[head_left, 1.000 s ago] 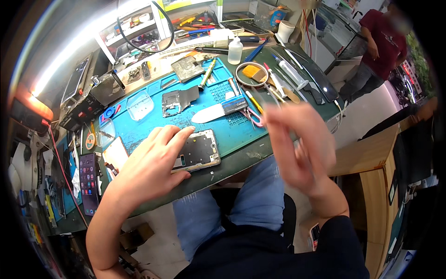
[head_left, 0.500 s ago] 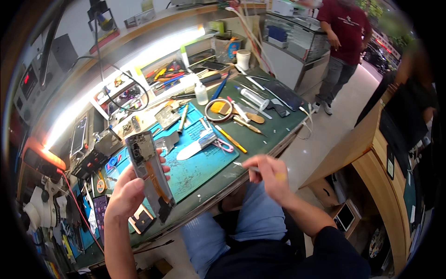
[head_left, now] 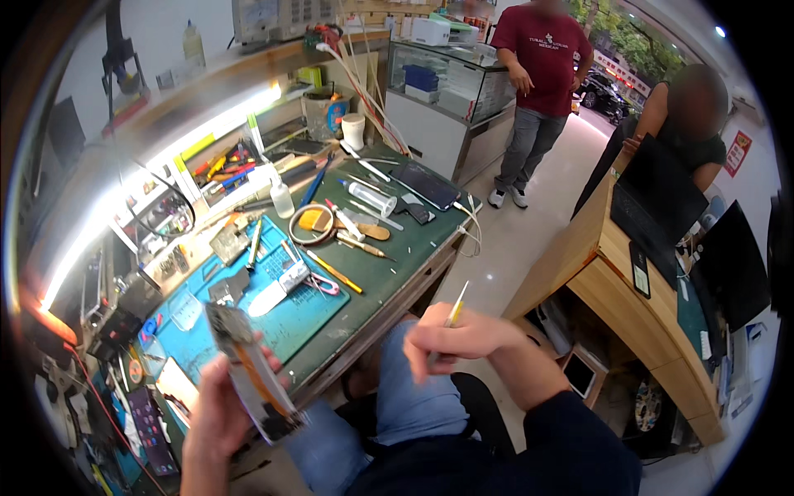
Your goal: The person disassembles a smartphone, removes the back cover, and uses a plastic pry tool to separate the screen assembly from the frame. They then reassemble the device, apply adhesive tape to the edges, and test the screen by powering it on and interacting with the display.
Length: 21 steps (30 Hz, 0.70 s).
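Observation:
My left hand (head_left: 217,401) is wrapped round an opened phone body (head_left: 250,370), tilted, with its inner parts and an orange-brown strip exposed. The phone is in the air at the near edge of the workbench. To the right, over my lap and apart from the phone, my right hand (head_left: 459,337) is closed on a thin yellow tool (head_left: 456,309). Its pale, pointed tip sticks up past my fingers; whether it is a blade or a pick I cannot tell. On the blue repair mat (head_left: 306,318) lies a wide pale blade with a handle (head_left: 279,289).
A brush (head_left: 313,218), a tape ring (head_left: 291,231), a syringe (head_left: 368,197), a dropper bottle (head_left: 282,198) and a dark phone (head_left: 424,183) crowd the green bench. A wooden counter (head_left: 637,331) stands at the right. Two people are beyond: one standing, one by a laptop (head_left: 653,190).
The view has swung to the right. My right hand has turned, so the tool's tip points up instead of left toward the bench. The phone stays in my left hand, now lower in the picture.

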Tool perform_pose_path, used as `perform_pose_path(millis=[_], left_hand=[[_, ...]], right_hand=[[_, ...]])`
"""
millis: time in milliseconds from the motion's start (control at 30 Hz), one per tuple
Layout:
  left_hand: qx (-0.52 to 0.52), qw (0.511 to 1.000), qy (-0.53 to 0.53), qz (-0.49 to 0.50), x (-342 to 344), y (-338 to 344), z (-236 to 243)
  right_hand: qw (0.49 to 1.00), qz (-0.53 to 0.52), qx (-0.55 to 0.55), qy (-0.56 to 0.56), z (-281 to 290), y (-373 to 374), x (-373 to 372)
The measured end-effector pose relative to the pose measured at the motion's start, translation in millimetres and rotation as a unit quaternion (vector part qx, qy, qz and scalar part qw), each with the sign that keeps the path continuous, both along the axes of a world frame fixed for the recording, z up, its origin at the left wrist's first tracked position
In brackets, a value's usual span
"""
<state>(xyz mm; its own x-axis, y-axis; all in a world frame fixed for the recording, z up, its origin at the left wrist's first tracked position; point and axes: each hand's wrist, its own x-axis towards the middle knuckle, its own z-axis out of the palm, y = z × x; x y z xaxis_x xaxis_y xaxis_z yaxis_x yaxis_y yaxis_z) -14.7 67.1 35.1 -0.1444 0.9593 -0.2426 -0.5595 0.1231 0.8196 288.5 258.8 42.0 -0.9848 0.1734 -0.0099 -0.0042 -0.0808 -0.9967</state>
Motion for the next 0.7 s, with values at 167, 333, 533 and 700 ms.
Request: perform_pose_path(millis=[167, 333, 533, 700], left_hand=[[-0.067, 0.996, -0.035, -0.053, 26.5, -24.9, -9.9], [-0.079, 0.992, -0.046, -0.084, 43.1, -13.6, -9.8], [-0.046, 0.996, -0.037, -0.065, 48.3, -8.5, -15.9], [-0.042, 0.997, -0.052, -0.042, 53.0, -9.2, -15.2]], right_hand=[[0.99, -0.061, -0.063, -0.113, -72.0, -31.1, -12.7], [0.992, -0.079, -0.071, -0.063, -65.3, -22.8, 8.1], [0.99, -0.112, -0.079, -0.034, -51.3, -22.3, 21.9], [0.989, -0.116, -0.081, -0.043, -57.7, -29.2, 28.3]])
